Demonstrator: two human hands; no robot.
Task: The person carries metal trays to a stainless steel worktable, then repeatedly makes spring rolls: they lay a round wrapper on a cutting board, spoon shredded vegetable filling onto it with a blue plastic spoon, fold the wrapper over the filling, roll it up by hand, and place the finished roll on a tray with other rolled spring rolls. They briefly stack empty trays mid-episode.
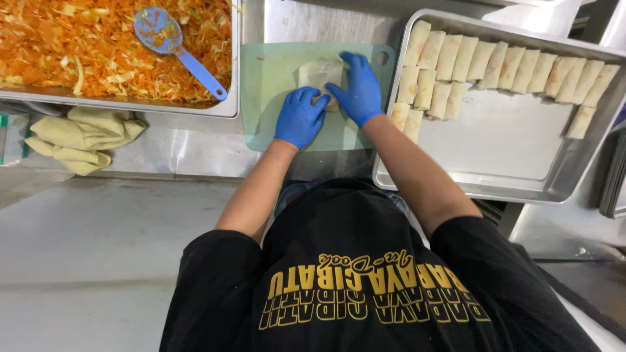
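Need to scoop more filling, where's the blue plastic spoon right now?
The blue plastic spoon lies in the metal filling tray at upper left, left of the green cutting board.

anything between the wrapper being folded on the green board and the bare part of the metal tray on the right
Nothing visible does. The pale folded wrapper lies under both blue-gloved hands, left hand and right hand. The metal tray adjoins the green cutting board; rolled pale spring rolls fill its far edge.

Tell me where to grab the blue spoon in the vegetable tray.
Take the blue spoon by its handle end, near the tray rim at lower right. The bowl lies in the shredded filling; the handle slants out, bare and free. Come from the right side.
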